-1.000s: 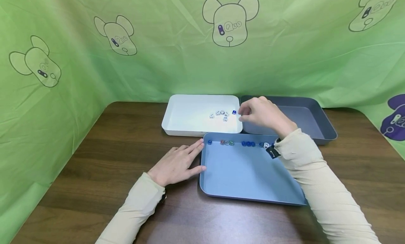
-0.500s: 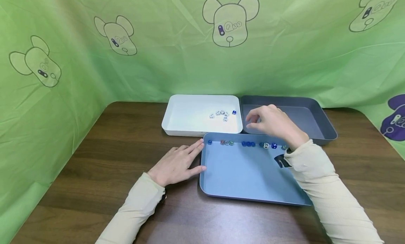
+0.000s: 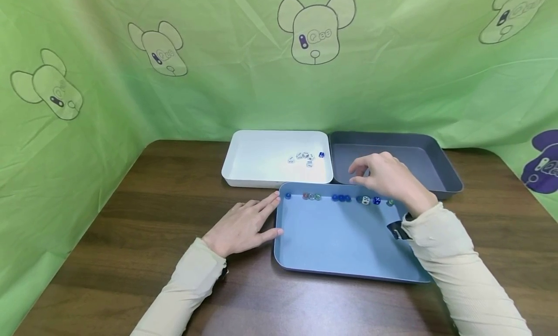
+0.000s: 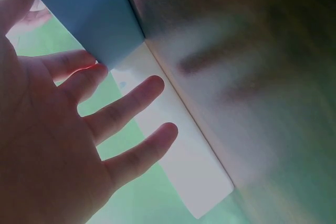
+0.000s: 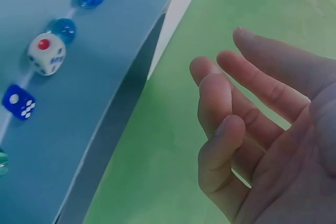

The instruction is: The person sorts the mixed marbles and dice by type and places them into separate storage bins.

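My left hand (image 3: 241, 228) lies with straight, spread fingers against the left edge of the blue tray (image 3: 344, 239). My right hand (image 3: 385, 178) hovers over the near part of the dark grey tray (image 3: 407, 149); in the right wrist view its fingers (image 5: 215, 95) are loosely bent, thumb apart, nothing between them. Along the blue tray's far side run small beads and dice in a row: a blue bead (image 3: 288, 195), red, clear and green beads (image 3: 311, 196), several blue beads (image 3: 341, 198), a white die (image 5: 47, 54), a blue die (image 5: 19, 102) and a green bead (image 3: 390, 202).
A white tray (image 3: 257, 157) stands behind, left of the dark grey one. It holds several white dice (image 3: 305, 156) and a blue die (image 3: 321, 154). The brown wooden table (image 3: 174, 200) extends on both sides. A green cloth (image 3: 244, 84) hangs behind the trays.
My right hand has moved right and towards me, from the white tray's right edge to above the dark grey tray, uncovering the row's right end. The left hand has stayed put.
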`<action>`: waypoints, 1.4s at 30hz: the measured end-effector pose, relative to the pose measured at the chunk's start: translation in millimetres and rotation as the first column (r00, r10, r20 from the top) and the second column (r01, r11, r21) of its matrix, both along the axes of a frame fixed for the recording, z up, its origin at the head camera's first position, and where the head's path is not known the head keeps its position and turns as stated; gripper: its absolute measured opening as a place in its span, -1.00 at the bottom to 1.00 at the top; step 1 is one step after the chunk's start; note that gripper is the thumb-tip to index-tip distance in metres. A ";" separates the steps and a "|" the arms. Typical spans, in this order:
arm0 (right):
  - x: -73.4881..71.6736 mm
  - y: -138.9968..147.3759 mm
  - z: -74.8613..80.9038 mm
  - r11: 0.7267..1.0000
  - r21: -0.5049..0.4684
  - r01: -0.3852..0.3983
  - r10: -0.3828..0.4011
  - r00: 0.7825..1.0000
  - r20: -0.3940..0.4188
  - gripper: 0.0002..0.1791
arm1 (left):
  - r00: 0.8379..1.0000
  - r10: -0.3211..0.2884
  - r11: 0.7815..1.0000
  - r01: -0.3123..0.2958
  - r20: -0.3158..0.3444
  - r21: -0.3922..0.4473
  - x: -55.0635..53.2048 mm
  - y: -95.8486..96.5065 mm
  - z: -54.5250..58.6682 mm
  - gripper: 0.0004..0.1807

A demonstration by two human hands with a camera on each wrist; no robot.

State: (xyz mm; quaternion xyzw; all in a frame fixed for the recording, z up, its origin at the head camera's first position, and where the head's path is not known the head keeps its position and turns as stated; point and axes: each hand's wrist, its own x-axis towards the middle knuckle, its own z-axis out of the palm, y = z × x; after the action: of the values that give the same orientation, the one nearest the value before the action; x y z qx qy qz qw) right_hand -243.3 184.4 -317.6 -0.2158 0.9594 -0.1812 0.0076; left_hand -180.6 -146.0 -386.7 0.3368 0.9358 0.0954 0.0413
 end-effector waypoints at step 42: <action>17.4 29.0 -31.8 0.998 0.030 0.059 -0.062 0.992 0.110 -0.80 | 1.000 -0.005 1.000 0.005 0.012 0.009 0.6 0.0 1.5 -0.16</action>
State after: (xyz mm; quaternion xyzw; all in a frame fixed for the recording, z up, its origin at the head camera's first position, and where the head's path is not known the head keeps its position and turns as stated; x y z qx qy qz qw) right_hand -225.9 213.5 -349.3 -0.1763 0.9659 -0.1802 0.0584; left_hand -180.0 -146.0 -385.3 0.3388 0.9343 0.1014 0.0456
